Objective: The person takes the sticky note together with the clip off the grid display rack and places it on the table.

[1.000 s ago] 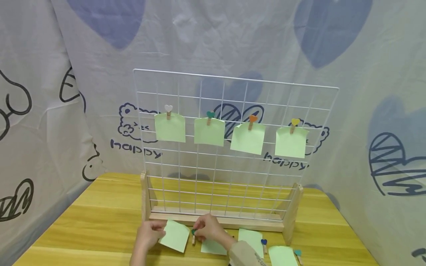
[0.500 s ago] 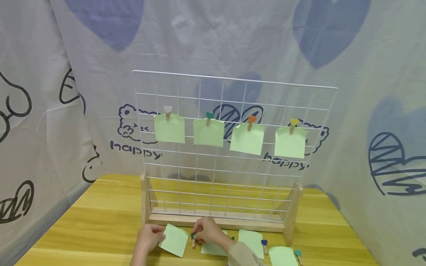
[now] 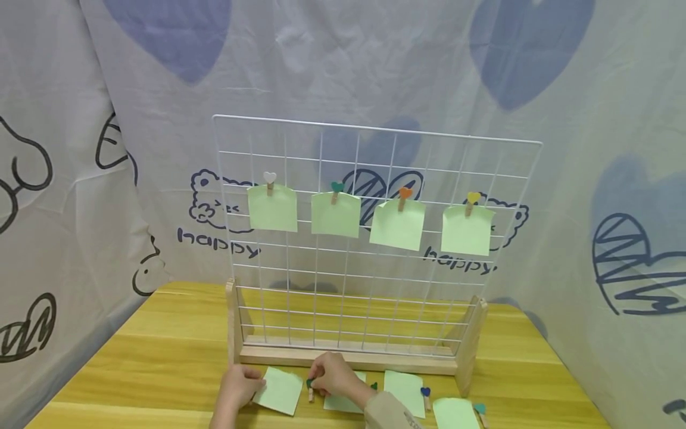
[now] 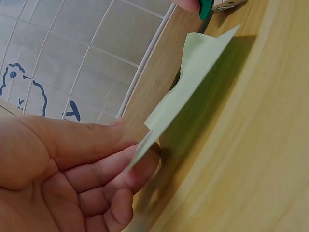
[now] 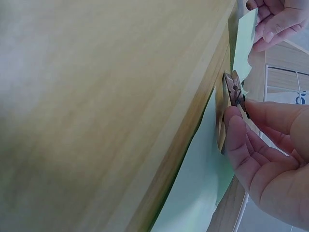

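Observation:
My left hand (image 3: 237, 390) pinches the left edge of a light green sticky note (image 3: 278, 391) between thumb and fingers. In the left wrist view that note (image 4: 186, 89) is tilted up off the wooden table, its far edge curling. Just right of it, my right hand (image 3: 334, 375) pinches a small wooden clothespin (image 3: 311, 394) with a dark green heart on it. The right wrist view shows the clothespin (image 5: 234, 89) between thumb and index finger, its wooden tip close to the note. Another green note (image 3: 343, 403) lies partly hidden under my right hand.
Behind the hands stands a white wire grid (image 3: 354, 277) on a wooden base (image 3: 348, 357). Several green notes hang from it on heart clothespins. To the right on the table (image 3: 536, 381) lie more notes (image 3: 404, 393) and a blue-heart clothespin (image 3: 426, 398).
Both hands have come slightly lower in the head view, with the note and the clothespin still held. The note's angle has turned a little.

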